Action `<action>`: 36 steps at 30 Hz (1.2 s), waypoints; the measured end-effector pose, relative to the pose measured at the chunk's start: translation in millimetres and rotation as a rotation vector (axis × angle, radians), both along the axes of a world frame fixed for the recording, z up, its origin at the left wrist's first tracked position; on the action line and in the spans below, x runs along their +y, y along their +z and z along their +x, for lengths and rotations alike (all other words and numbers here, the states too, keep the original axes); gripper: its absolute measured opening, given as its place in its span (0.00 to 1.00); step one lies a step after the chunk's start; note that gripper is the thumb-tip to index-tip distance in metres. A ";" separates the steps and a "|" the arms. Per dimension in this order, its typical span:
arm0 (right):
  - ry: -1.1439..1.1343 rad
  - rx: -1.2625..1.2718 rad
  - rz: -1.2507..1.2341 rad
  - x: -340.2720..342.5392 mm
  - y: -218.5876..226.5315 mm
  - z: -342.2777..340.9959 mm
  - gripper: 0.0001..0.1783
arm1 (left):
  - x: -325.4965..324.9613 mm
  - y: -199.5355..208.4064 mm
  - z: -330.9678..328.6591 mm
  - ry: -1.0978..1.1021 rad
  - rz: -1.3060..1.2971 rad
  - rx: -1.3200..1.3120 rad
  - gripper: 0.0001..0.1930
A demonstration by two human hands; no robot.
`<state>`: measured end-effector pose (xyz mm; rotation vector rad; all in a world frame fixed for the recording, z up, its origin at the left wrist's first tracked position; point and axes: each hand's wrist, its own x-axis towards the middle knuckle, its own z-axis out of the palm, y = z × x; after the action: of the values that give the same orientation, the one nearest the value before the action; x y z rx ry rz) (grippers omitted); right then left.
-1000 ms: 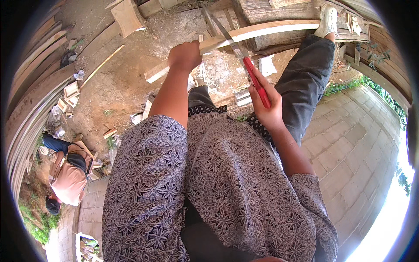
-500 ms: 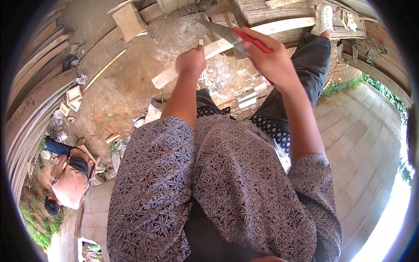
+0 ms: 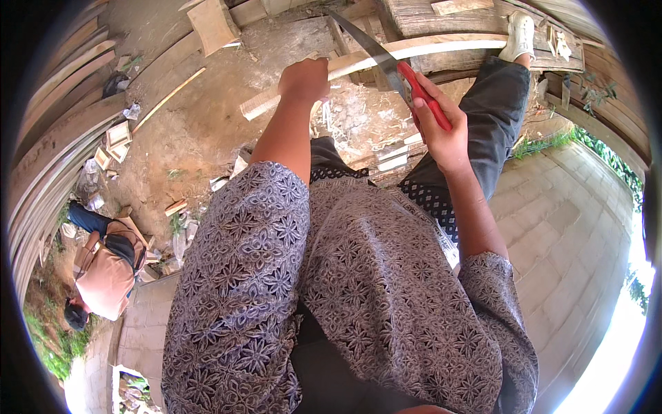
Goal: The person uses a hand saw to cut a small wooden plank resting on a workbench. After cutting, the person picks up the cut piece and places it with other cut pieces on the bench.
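My left hand point(image 3: 303, 79) sits in the upper middle of the frame, closed in a fist around a long pale wooden strip point(image 3: 414, 52). The strip runs from the middle left, near the dirt, up and across to the upper right, where its far end meets my white shoe point(image 3: 518, 34) planted on a stack of weathered planks point(image 3: 441, 17). My right hand point(image 3: 441, 127) is just right of centre in the upper part of the frame, gripping the red handle point(image 3: 427, 96) of a handsaw. The saw blade point(image 3: 369, 52) slants up and to the left from the handle and crosses the strip between my two hands; I cannot tell whether the teeth touch the wood or hang just over it.

My right leg in dark trousers point(image 3: 493, 117) stretches toward the upper right, ending at the shoe. My patterned grey shirt point(image 3: 345, 290) fills the lower middle of the frame.

Below the strip, the dirt ground point(image 3: 200, 131) is scattered with pale shavings and short offcuts. A square wooden block point(image 3: 212, 24) lies at the top left, and long boards point(image 3: 55, 131) curve along the left edge. At the lower left another person point(image 3: 103, 269) in a light top crouches low, well apart from me. A paved floor of pale blocks point(image 3: 572, 228) spreads over the right side, with green plants point(image 3: 607, 155) along its upper edge.
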<state>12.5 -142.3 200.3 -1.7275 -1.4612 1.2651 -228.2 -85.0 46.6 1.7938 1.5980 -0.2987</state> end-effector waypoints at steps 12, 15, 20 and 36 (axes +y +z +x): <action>0.088 -0.086 0.014 7.4 27.5 -2.2 0.23 | 3.8 0.3 4.2 0.033 -0.029 0.017 0.17; 0.126 -0.122 0.009 2.5 36.4 -6.6 0.24 | 3.4 0.5 5.2 0.052 -0.024 0.012 0.17; 0.071 -0.164 -0.095 -12.7 79.2 -12.6 0.23 | -4.5 -7.4 5.0 0.056 0.051 0.002 0.16; 0.072 -0.226 -0.159 -26.9 125.4 2.5 0.23 | -7.3 -19.7 2.3 0.069 0.110 -0.035 0.16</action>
<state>15.0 -169.2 325.7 -1.9932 -1.5990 1.2872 -225.9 -92.3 26.9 1.8107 1.6757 -0.1491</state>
